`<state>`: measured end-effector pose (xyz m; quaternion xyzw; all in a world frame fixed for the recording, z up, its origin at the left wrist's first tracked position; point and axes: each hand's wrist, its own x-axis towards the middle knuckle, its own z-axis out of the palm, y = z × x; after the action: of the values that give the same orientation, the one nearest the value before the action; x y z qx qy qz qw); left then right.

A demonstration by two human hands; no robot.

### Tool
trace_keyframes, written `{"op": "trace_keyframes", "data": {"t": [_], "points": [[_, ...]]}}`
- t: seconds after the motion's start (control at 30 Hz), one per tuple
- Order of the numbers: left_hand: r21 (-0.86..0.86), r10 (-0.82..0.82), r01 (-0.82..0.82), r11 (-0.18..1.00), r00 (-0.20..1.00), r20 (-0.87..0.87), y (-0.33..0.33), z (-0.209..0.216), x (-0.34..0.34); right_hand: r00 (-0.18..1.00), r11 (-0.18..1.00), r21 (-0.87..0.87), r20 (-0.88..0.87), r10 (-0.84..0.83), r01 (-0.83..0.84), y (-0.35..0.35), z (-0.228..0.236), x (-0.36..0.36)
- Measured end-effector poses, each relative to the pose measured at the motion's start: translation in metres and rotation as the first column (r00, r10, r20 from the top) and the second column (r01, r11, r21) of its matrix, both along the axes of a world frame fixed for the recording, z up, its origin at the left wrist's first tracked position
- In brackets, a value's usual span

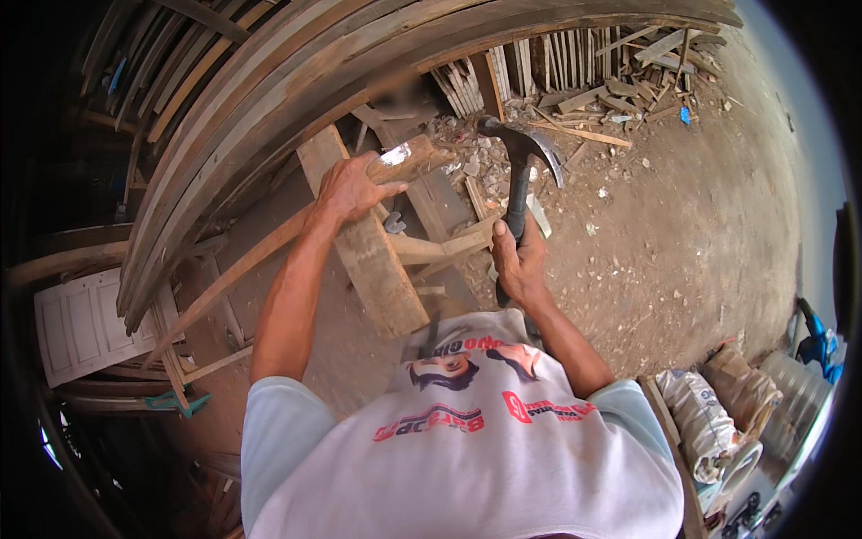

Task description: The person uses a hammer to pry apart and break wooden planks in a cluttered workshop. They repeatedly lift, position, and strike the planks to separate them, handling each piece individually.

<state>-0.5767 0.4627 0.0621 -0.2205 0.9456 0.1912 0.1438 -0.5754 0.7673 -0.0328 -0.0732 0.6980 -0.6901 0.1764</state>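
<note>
My right hand is wrapped round the dark handle of a claw hammer, held upright with its metal head raised at the far end. My left hand grips a short wooden block that has a white patch on its upper face. Under that hand lies a wide wooden plank, part of a rough bench or trestle. The block extends to the right past the plank's edge. Whether it rests on the plank is hidden by my hand.
Long stacked boards curve across the upper left. Wood scraps and rubble litter the dirt floor ahead. A white panelled door lies at the left. White sacks stand at the lower right.
</note>
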Motion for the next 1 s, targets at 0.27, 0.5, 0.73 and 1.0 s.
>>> {"op": "trace_keyframes", "data": {"t": [0.27,0.5,0.73,1.0], "points": [[0.084,-0.003,0.001,0.996,1.000,0.020,-0.019,0.000,-0.008,0.987,0.976,0.166,0.103,0.124,-0.140,-0.024,0.017,-0.026],[0.131,0.010,-0.024,0.991,0.994,0.110,-0.029,-0.001,-0.025,0.991,0.970,0.215,-0.046,0.129,-0.117,-0.035,0.005,-0.038],[0.164,0.042,-0.067,0.984,0.987,0.153,-0.037,-0.003,-0.026,0.999,0.997,-0.081,-0.048,-0.025,0.021,-0.025,0.000,-0.049],[0.147,0.045,-0.066,0.987,0.989,0.144,-0.044,-0.005,-0.026,0.978,0.948,0.247,0.015,0.206,-0.203,-0.035,0.001,-0.059]]}}
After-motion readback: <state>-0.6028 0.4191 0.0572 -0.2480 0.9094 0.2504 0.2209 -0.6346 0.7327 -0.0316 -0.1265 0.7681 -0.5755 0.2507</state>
